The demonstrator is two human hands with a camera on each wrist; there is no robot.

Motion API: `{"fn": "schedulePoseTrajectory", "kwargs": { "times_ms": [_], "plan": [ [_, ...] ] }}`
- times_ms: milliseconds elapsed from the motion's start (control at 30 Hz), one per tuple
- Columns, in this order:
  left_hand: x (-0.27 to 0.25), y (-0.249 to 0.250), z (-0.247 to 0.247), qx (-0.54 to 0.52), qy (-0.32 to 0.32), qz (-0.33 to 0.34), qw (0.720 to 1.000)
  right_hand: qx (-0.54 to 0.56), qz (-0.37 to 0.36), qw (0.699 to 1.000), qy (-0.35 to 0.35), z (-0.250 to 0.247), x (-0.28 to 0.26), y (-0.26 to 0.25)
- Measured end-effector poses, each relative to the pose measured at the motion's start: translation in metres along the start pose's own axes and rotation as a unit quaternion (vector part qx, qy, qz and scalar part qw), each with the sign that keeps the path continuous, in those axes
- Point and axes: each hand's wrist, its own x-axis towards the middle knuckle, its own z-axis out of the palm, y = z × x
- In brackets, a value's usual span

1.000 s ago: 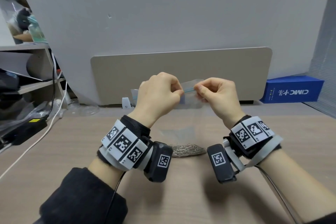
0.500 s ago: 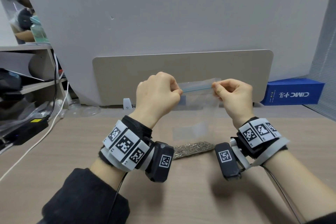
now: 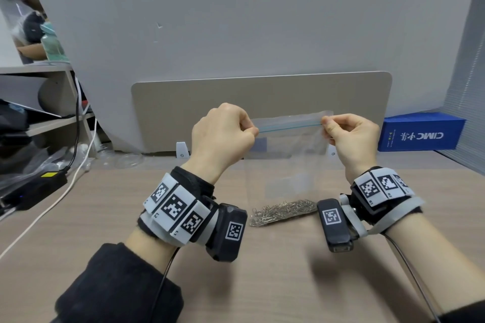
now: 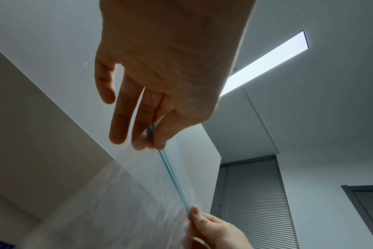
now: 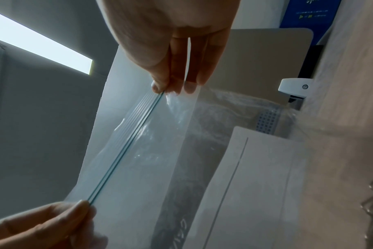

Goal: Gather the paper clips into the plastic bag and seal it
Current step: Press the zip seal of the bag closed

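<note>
Bag point(image 3: 288, 155) and clips are the two things to relate, and they lie one above the other. The plastic bag hangs in the air between the two hands, with its blue zip strip point(image 3: 290, 125) running sideways from one hand to the other, so its long axis is left to right. The left hand point(image 3: 223, 136) pinches the left end of the strip between thumb and curled fingers. The right hand point(image 3: 350, 136) pinches the right end in the same way. In the wrist views, both pinches sit directly on the strip, and the strip is stretched straight between them.

The paper clips point(image 3: 282, 211) lie in a loose heap on the desk point(image 3: 105, 217), below the hands and a little closer to the person. They sit between the two wrists, somewhat nearer to the right one. From these views the bag looks empty, so I judge that the gathering is not yet begun.

The strip appears pressed closed along its length, although I cannot be sure. The mouth must probably be opened first. After that, one hand has to reach down for the heap; the right hand seems the nearer one.
</note>
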Motion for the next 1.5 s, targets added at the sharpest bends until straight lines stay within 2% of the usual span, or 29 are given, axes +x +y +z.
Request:
{"fn": "schedulePoseTrajectory", "kwargs": {
  "times_ms": [433, 567, 633, 700, 767, 833, 1000, 1167, 1333, 1500],
  "plan": [
    [0.004, -0.008, 0.000, -0.053, -0.016, 0.010, 0.998, 0.005, 0.004, 0.999, 0.034, -0.004, 0.004, -0.008],
    [0.007, -0.011, 0.001, -0.067, 0.003, 0.037, 0.997, -0.088, -0.056, 0.994, 0.041, -0.006, 0.003, -0.019],
    [0.007, -0.012, 0.004, -0.084, 0.005, 0.063, 0.994, -0.124, -0.102, 0.987, 0.004, -0.006, 0.002, -0.029],
    [0.005, -0.009, 0.010, -0.085, 0.001, 0.096, 0.992, -0.167, -0.164, 0.969, -0.080, 0.000, -0.003, -0.040],
    [0.003, -0.006, 0.016, -0.086, 0.001, 0.125, 0.988, -0.269, -0.232, 0.921, -0.162, 0.011, -0.014, -0.049],
    [0.003, -0.004, 0.020, -0.091, -0.007, 0.137, 0.986, -0.322, -0.264, 0.887, -0.198, 0.020, -0.022, -0.052],
    [0.005, -0.007, 0.020, -0.104, -0.034, 0.114, 0.987, -0.324, -0.230, 0.887, -0.235, 0.021, -0.023, -0.050],
    [0.005, -0.007, 0.020, -0.105, -0.028, 0.117, 0.987, -0.360, -0.222, 0.884, -0.200, 0.020, -0.025, -0.056],
    [0.002, -0.005, 0.018, -0.085, -0.036, 0.155, 0.984, -0.368, -0.213, 0.880, -0.211, 0.023, -0.028, -0.057],
    [0.003, -0.008, 0.014, -0.062, -0.010, 0.119, 0.991, -0.385, -0.187, 0.879, -0.209, 0.012, -0.019, -0.056]
  ]
}}
